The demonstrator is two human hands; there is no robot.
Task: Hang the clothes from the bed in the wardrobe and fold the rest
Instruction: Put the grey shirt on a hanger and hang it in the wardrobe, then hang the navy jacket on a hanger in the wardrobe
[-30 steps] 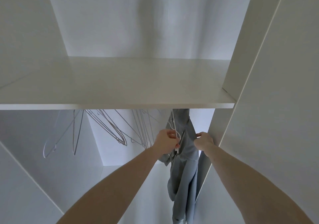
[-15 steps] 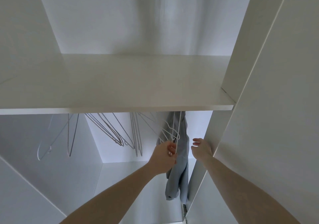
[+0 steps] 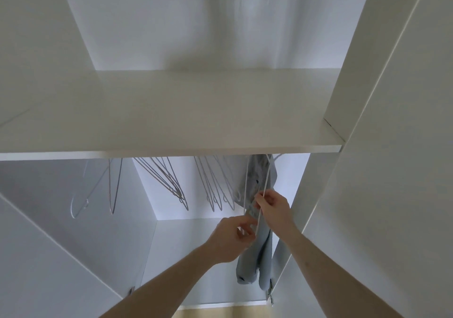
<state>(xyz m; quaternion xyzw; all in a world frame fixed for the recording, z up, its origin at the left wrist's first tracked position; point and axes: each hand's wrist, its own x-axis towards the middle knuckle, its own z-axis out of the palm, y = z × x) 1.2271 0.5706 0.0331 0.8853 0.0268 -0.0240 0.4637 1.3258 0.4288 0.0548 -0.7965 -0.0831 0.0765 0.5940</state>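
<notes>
At the far left the open wardrobe door (image 3: pixel 36 256) slants across the lower corner, white and plain. Above it the white shelf (image 3: pixel 171 112) runs the whole width of the wardrobe (image 3: pixel 196 23), and everything else hangs in the space under its front edge. Under the left end of the shelf two thin wire hangers (image 3: pixel 115 185) dangle on their own, one of them tilted so that its hook end curls low. Further along comes a tight bunch of bare hangers (image 3: pixel 171 183), and beside that a second bunch (image 3: pixel 215 185), all slanting down toward the right. Just right of these hangs the grey garment (image 3: pixel 263 244), draped in long folds that reach down close to the wardrobe floor, against the right inner wall. A white hanger (image 3: pixel 266 188) lies across the front of its upper part, its thin wires running down from under the shelf to the hands. The left hand (image 3: pixel 232 239) is raised in front of the garment's middle, fingers curled and pinching the lower end of that white hanger. The right hand (image 3: pixel 272 207) sits a little higher and just to the right, its fingertips closed round the hanger wire where it meets the cloth; whether it also catches the fabric cannot be told. At the far right the other door (image 3: pixel 392 170) fills the edge of the view.
</notes>
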